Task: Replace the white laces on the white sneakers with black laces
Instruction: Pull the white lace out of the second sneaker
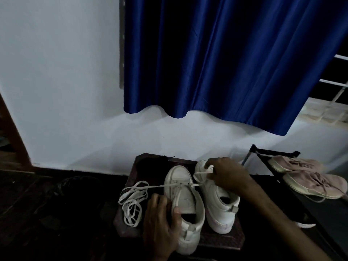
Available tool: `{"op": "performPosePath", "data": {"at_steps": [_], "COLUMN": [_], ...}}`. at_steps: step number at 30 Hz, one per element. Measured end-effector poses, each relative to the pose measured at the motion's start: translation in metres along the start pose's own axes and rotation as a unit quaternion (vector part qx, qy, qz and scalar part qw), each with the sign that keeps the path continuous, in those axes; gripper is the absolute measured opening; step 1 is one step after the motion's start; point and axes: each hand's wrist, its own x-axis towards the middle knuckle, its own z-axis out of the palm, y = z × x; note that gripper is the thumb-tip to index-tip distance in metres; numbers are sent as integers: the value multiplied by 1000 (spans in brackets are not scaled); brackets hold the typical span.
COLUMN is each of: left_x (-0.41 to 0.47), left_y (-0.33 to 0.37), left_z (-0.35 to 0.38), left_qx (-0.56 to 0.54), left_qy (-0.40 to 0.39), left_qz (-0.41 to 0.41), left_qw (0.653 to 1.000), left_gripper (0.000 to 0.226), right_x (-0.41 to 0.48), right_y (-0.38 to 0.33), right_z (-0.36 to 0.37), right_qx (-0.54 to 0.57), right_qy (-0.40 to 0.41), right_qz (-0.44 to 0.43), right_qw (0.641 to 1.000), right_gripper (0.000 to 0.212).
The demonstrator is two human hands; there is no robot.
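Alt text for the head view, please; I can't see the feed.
The left hand grips the left white sneaker while the right hand pinches its white lace, which trails to a loose pile on the dark table. A second white sneaker stands alongside; pink sneakers sit on a rack at right.

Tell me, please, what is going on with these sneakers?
A person is pulling the white lace out of a white sneaker on a dark wooden stand. The left hand grips that sneaker by its side; the right hand pinches the lace near the toes. Most of the lace lies loose to the left.
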Motion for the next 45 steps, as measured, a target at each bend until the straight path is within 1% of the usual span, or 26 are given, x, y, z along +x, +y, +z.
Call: {"op": "performPosePath", "data": {"at_steps": [2, 3, 4, 6, 7, 8, 12, 13, 14, 16, 18, 20, 22, 25, 28, 31, 33, 34, 35, 37, 38, 39, 40, 41, 43, 45], "left_x": [-1, -2, -3, -1, 0, 0, -3, -4, -3, 6, 24, 47, 69, 86, 93, 99, 96, 95, 97, 107, 116, 123, 126, 125, 114, 108], "left_y": [-1, -2, -3, -2, -1, 0, 3, 4, 7, 15, 21, 30, 44, 59, 65, 65, 69, 69, 68, 61, 56, 49, 40, 34, 27, 30], "left_z": [0, 1, 1, 1, 1, 1, -1, -2, -5, -14, -21, -21, -14, 4, 17, 25, 29, 30, 29, 24, 19, 14, 11, 9, 9, 10], "left_qx": [-2, -4, -6, -6, -3, -4, -21, -31, -41, -51, -44, 11, 117, 272, 309, 381, 425, 430, 423, 365, 314, 266, 216, 181, 148, 85], "left_qy": [-8, -10, -8, -4, -4, -8, -48, -56, -70, -92, -125, -190, -274, -358, -370, -362, -363, -360, -352, -303, -273, -252, -238, -234, -262, -280], "left_qz": [-4, -7, -9, -6, -5, -7, -89, -123, -139, -135, -114, -50, 21, 113, 117, 127, 144, 149, 138, 73, 5, -77, -153, -199, -212, -169], "left_qw": [1000, 1000, 1000, 1000, 1000, 1000, 995, 990, 987, 985, 985, 980, 954, 886, 868, 841, 816, 814, 823, 878, 909, 927, 935, 934, 930, 941], "left_gripper": [50, 51, 51, 46, 43, 41, 57, 55, 46, 17, 20, 20, 23, 30, 19, 17, 17, 17, 15, 11, 10, 11, 14, 16, 13, 20], "right_x": [-5, -10, -16, -29, -34, -37, -53, -59, -65, -71, -70, -70, -74, -79, -78, -77, -79, -81, -82, -84, -84, -83, -82, -81, -83, -83], "right_y": [-10, -15, -21, -31, -33, -33, -49, -58, -67, -80, -81, -79, -76, -74, -73, -76, -78, -78, -78, -77, -77, -75, -75, -75, -76, -75], "right_z": [5, 6, 6, 10, 14, 21, 41, 43, 43, 47, 53, 53, 56, 52, 55, 58, 57, 54, 53, 54, 56, 55, 54, 54, 52, 51], "right_qx": [29, 71, 114, 154, 123, 77, 41, 32, 23, 28, 24, 60, 90, 139, 138, 140, 152, 151, 142, 143, 134, 134, 128, 119, 123, 116], "right_qy": [84, 104, 100, 39, 20, 31, 101, 93, 91, 101, 115, 98, 78, 55, 69, 62, 67, 67, 73, 92, 88, 84, 79, 87, 77, 69], "right_qz": [-20, -28, -26, -6, -4, -11, 40, 60, 61, 69, 82, 99, 108, 115, 117, 120, 138, 141, 145, 127, 111, 108, 108, 108, 99, 91], "right_qw": [996, 992, 988, 987, 992, 996, 993, 993, 994, 992, 990, 988, 987, 982, 981, 981, 976, 976, 976, 977, 981, 982, 983, 983, 984, 987], "right_gripper": [25, 21, 20, 37, 46, 50, 33, 26, 28, 34, 23, 6, 22, 31, 31, 29, 15, 7, 4, 18, 26, 30, 32, 32, 32, 33]}}
